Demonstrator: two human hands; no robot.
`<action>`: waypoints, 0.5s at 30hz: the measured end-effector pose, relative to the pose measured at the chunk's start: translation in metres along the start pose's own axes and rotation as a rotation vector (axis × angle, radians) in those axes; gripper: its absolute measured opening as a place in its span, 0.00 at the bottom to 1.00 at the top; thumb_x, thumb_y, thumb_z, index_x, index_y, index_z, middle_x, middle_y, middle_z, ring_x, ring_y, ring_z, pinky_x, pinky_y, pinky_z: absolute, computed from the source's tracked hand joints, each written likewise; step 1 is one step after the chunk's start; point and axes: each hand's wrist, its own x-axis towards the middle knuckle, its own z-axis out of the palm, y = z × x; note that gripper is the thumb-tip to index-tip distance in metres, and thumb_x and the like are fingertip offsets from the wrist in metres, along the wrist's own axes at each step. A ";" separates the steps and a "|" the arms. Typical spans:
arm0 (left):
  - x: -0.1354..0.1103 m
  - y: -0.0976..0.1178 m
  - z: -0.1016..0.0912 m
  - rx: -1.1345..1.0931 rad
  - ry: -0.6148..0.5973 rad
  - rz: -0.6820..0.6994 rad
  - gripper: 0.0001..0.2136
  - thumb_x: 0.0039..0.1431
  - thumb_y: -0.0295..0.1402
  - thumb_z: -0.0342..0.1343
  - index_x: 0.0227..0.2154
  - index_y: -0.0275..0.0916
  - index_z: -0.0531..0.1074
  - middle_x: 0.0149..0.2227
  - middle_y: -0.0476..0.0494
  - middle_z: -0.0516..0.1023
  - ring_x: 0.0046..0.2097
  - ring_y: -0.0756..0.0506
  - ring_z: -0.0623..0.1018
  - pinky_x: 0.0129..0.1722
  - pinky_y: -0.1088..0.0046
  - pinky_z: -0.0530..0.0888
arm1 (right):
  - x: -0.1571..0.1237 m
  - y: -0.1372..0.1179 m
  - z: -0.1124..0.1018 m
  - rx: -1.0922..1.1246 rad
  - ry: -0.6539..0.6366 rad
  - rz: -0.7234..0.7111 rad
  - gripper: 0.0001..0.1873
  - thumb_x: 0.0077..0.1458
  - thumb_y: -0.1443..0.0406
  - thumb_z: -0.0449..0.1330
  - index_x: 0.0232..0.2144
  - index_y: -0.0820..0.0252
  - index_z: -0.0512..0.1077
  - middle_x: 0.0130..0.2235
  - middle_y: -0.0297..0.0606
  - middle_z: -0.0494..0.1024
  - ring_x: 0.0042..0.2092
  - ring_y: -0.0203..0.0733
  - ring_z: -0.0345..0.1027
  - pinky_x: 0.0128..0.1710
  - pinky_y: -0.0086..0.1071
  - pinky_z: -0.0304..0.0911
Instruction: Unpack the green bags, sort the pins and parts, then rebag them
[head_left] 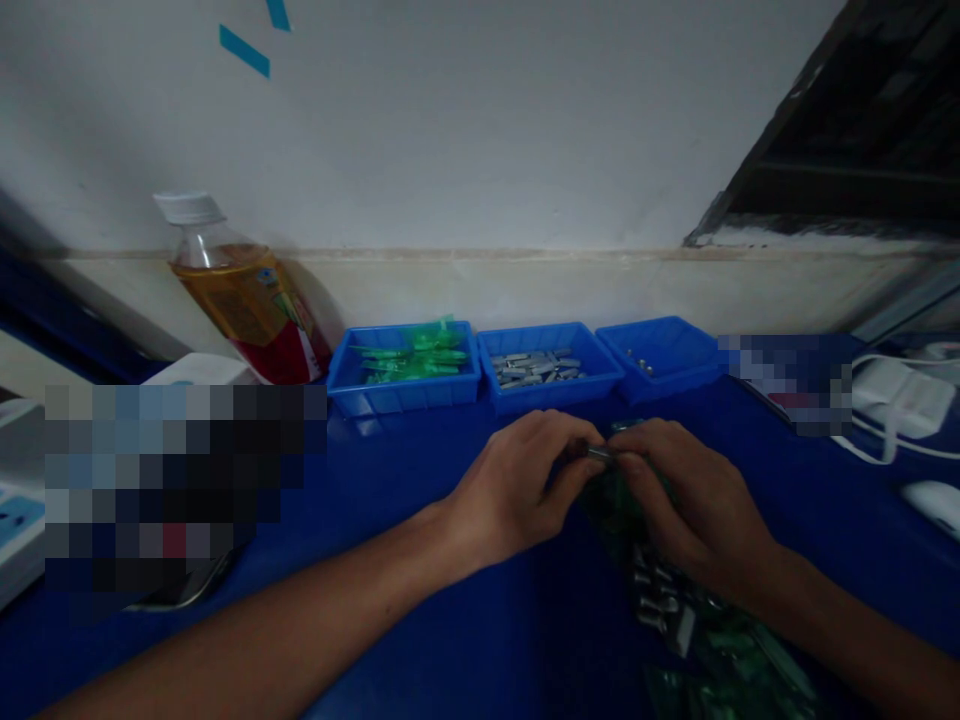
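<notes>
metal piece (pixel 600 453) | pinched between left hand (pixel 517 480) and right hand (pixel 694 490)

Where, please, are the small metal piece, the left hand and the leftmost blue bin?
Small metal piece (pixel 599 453): head view, on its exposed middle.
Left hand (pixel 504 490): head view, on its back.
Leftmost blue bin (pixel 409 397): head view, on its front wall.

2 hands (pixel 510 490) (pixel 697 490), 3 bins (pixel 405 396) (pixel 559 392) (pixel 694 345), 1 bottle (pixel 244 300), 2 teal strips (pixel 245 52) (pixel 278 14)
</notes>
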 end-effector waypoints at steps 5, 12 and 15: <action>0.002 0.001 -0.001 0.039 0.022 -0.070 0.08 0.63 0.35 0.48 0.35 0.36 0.68 0.30 0.48 0.73 0.32 0.50 0.72 0.31 0.75 0.67 | -0.003 0.002 0.002 -0.043 0.009 0.000 0.09 0.56 0.65 0.55 0.40 0.58 0.65 0.35 0.39 0.74 0.35 0.42 0.68 0.33 0.34 0.61; 0.001 0.003 -0.003 -0.048 -0.013 -0.083 0.08 0.62 0.34 0.48 0.42 0.38 0.65 0.31 0.49 0.73 0.33 0.50 0.73 0.32 0.74 0.68 | 0.002 -0.001 -0.002 -0.034 0.016 -0.061 0.03 0.58 0.68 0.52 0.35 0.60 0.65 0.30 0.38 0.73 0.32 0.40 0.66 0.31 0.35 0.58; -0.001 0.002 -0.001 -0.060 0.023 0.011 0.10 0.59 0.29 0.50 0.44 0.38 0.64 0.34 0.48 0.73 0.35 0.50 0.73 0.35 0.74 0.69 | 0.002 -0.002 -0.005 0.005 0.010 -0.055 0.05 0.59 0.69 0.50 0.32 0.59 0.65 0.30 0.37 0.72 0.32 0.40 0.66 0.31 0.34 0.59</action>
